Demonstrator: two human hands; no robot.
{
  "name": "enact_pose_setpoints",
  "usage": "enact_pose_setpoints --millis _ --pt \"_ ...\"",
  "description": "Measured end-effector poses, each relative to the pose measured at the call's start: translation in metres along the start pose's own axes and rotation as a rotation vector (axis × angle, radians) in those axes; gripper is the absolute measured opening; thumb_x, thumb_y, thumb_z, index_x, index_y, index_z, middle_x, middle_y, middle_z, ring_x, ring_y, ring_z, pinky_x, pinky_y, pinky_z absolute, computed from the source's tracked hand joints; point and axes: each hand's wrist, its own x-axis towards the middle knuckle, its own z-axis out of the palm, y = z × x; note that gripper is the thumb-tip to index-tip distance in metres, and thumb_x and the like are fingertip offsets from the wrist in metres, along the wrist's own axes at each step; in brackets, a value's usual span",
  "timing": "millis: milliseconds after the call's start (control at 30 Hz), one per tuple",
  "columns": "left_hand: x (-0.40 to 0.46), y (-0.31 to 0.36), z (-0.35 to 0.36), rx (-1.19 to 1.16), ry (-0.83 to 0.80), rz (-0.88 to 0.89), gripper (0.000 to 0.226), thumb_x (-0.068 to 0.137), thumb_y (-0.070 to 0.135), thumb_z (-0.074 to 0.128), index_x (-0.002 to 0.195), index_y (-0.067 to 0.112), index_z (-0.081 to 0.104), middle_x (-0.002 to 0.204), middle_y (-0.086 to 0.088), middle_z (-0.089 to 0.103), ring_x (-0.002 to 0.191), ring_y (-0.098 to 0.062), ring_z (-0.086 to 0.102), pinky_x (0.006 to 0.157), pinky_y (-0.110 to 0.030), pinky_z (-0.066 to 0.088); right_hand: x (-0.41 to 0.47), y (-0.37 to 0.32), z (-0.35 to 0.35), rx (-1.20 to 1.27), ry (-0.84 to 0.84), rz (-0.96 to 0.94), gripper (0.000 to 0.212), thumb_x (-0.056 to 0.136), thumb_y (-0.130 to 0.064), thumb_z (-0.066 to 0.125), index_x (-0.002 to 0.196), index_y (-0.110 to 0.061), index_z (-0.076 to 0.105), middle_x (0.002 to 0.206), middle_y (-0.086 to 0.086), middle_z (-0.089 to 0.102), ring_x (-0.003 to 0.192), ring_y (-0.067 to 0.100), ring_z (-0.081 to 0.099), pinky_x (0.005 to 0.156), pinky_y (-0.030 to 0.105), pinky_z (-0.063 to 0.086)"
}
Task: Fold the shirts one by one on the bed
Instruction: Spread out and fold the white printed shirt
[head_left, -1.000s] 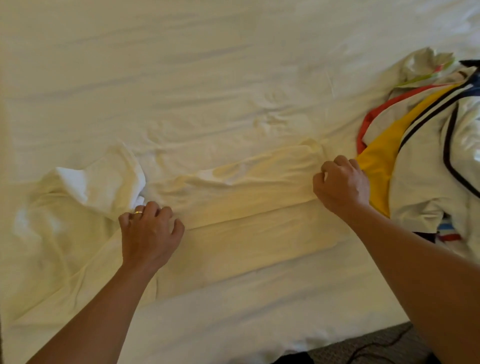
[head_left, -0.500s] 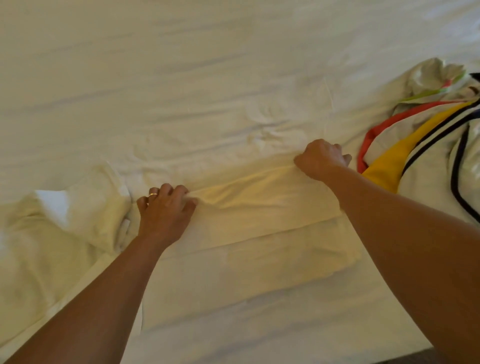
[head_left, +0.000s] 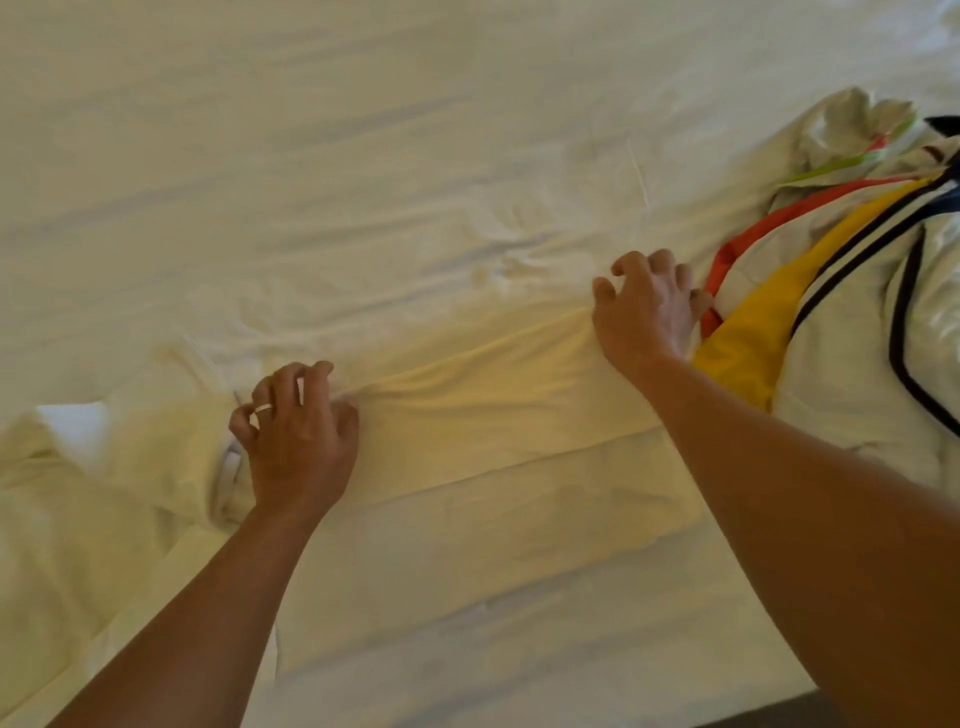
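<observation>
hands: left, right loosely spread, holding nothing | resting on cream shirt fold

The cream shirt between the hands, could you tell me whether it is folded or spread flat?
Folded: the cream shirt lies doubled, its upper layer ending in a straight edge across the lower one.

Left hand, right hand palm-down, fingers loosely curled, arms extended.
</observation>
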Motion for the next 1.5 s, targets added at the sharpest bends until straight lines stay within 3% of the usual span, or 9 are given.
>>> enact_pose_setpoints --millis 100,233,500,633,733,833,1000,1333,1500 --pt "-0.023 0.005 0.001 0.050 -0.069 0.147 0.062 0.092 0.050 0.048 0.143 0.015 0.047 0.150 -0.013 0.043 0.135 -0.038 0.041 0.100 -0.055 0.030 -0.054 -0.012 0.020 0.042 0.078 -0.339 0.034 0.094 -0.038 0.052 0.121 -0.019 0.063 0.131 0.010 0.055 0.116 0.036 0.050 0.095 0.048 0.037" --pt "-0.048 0.001 0.019 0.091 -0.321 0.123 0.084 0.092 0.074 0.022 0.161 0.027 0.018 0.169 -0.010 0.010 0.152 -0.037 0.016 0.113 -0.063 0.025 -0.104 0.005 0.060 -0.211 -0.208 -0.647 0.060 0.101 -0.053 0.034 0.153 -0.024 0.037 0.166 0.010 0.021 0.149 0.034 0.026 0.109 0.053 0.031" --pt "-0.048 -0.010 0.038 0.089 -0.428 0.067 0.090 0.087 0.084 0.007 0.158 0.036 -0.018 0.166 -0.003 -0.028 0.155 -0.031 -0.016 0.122 -0.061 0.005 -0.091 0.055 0.059 -0.305 -0.243 -0.365 0.080 0.094 -0.073 0.019 0.161 -0.033 0.008 0.169 0.009 -0.008 0.156 0.028 -0.005 0.120 0.054 0.015" --pt "-0.049 -0.014 0.022 0.027 -0.345 0.132 0.079 0.095 0.066 0.036 0.161 0.025 0.019 0.169 -0.013 0.007 0.154 -0.036 0.011 0.121 -0.056 0.019 -0.098 0.027 0.050 -0.343 -0.263 -0.273 0.076 0.095 -0.060 0.032 0.160 -0.025 0.014 0.168 0.013 -0.007 0.155 0.032 -0.003 0.121 0.054 0.012" --pt "-0.066 -0.039 0.008 -0.038 -0.099 0.195 0.059 0.089 0.043 0.045 0.138 0.013 0.056 0.145 -0.014 0.050 0.128 -0.039 0.049 0.105 -0.053 0.040 -0.113 -0.018 0.043 -0.305 -0.220 -0.358 0.063 0.092 -0.044 0.046 0.149 -0.019 0.034 0.167 0.012 0.010 0.151 0.033 0.012 0.115 0.053 0.020" --pt "-0.090 -0.071 -0.003 -0.099 0.119 0.133 0.039 0.087 0.027 0.056 0.121 0.013 0.067 0.127 -0.008 0.063 0.113 -0.034 0.059 0.094 -0.048 0.041 -0.132 -0.075 0.050 -0.209 -0.243 -0.508 0.054 0.095 -0.036 0.052 0.145 -0.018 0.041 0.164 0.007 0.021 0.146 0.030 0.020 0.112 0.050 0.025" --pt "-0.133 -0.152 -0.012 -0.107 0.271 -0.024 0.042 0.084 0.028 0.065 0.122 0.010 0.065 0.129 -0.009 0.064 0.117 -0.032 0.059 0.089 -0.046 0.038 -0.178 -0.213 0.084 0.097 -0.290 -0.551 0.042 0.100 -0.037 0.049 0.137 -0.017 0.054 0.144 0.005 0.049 0.130 0.030 0.044 0.105 0.045 0.036" --pt "-0.185 -0.259 0.025 0.020 -0.138 0.030 0.074 0.099 0.063 0.033 0.160 0.022 0.029 0.169 -0.006 0.016 0.153 -0.032 0.024 0.114 -0.055 0.027 -0.202 -0.355 0.144 0.130 -0.468 -0.083 0.067 0.086 -0.038 0.069 0.137 -0.008 0.038 0.137 0.016 0.052 0.129 0.038 0.048 0.106 0.046 0.042" --pt "-0.182 -0.261 0.027 -0.067 -0.124 0.013 0.072 0.098 0.063 0.035 0.159 0.024 0.032 0.169 -0.004 0.020 0.153 -0.029 0.024 0.114 -0.054 0.025 -0.215 -0.362 0.148 0.173 -0.410 -0.214 0.015 0.088 -0.024 0.064 0.093 -0.011 0.058 0.091 0.008 0.059 0.093 0.032 0.060 0.071 0.031 0.039"
